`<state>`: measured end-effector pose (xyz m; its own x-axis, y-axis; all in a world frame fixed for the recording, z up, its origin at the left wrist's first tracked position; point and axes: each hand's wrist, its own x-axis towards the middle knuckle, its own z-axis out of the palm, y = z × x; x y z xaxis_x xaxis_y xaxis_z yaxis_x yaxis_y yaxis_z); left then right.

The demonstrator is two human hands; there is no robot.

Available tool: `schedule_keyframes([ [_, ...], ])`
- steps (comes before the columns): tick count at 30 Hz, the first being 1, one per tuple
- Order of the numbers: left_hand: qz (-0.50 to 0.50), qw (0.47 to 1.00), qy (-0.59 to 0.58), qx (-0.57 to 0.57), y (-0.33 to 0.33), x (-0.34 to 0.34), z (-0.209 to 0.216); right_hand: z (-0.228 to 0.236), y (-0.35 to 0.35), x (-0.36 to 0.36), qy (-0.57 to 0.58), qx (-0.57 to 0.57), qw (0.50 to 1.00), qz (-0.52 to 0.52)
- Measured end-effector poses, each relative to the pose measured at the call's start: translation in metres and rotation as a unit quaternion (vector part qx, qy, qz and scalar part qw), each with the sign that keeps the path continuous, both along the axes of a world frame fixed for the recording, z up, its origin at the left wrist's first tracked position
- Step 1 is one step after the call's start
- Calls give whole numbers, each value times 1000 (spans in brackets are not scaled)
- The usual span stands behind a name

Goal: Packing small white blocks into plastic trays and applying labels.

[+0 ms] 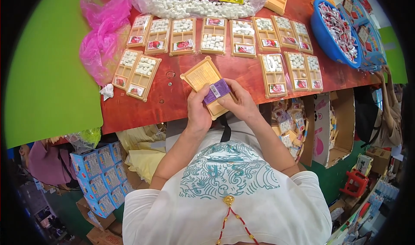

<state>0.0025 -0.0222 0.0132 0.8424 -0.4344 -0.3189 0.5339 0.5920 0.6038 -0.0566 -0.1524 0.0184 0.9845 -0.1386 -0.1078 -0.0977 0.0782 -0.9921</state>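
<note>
Tan moulded plastic tray overlaps the edge of the red wooden desk, clamped by left grip and right grip. Uneven pressure could skew the flat purple rectangle; slackening could drop both.

A red table carries compartmented trays.

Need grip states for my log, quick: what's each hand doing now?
Left hand: closed, holding the tan tray.
Right hand: closed, holding the same tray, thumb by the purple piece.
</note>
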Motion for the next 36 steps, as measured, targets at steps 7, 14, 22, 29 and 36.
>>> schedule_keyframes([
  [7, -6, 1000, -16, -6, 2, -4, 1, -6, 8, -6, -13, -2, 999, -47],
  [14, -20, 999, -34, 25, 8, -3, 1, -4, 12, -13, -7, 73, 997, -19],
  [22, -21, 997, -54, 50, 4, -7, 5, -8, 12, -13, 9, 17, 1000, -24],
  [29, -49, 995, -65, 58, 5, -9, 5, -2, 6, -16, 41, 91, 995, -19],
  [36, -69, 995, -25, 62, 8, -5, 4, 5, 5, -19, 95, 268, 958, -28],
])
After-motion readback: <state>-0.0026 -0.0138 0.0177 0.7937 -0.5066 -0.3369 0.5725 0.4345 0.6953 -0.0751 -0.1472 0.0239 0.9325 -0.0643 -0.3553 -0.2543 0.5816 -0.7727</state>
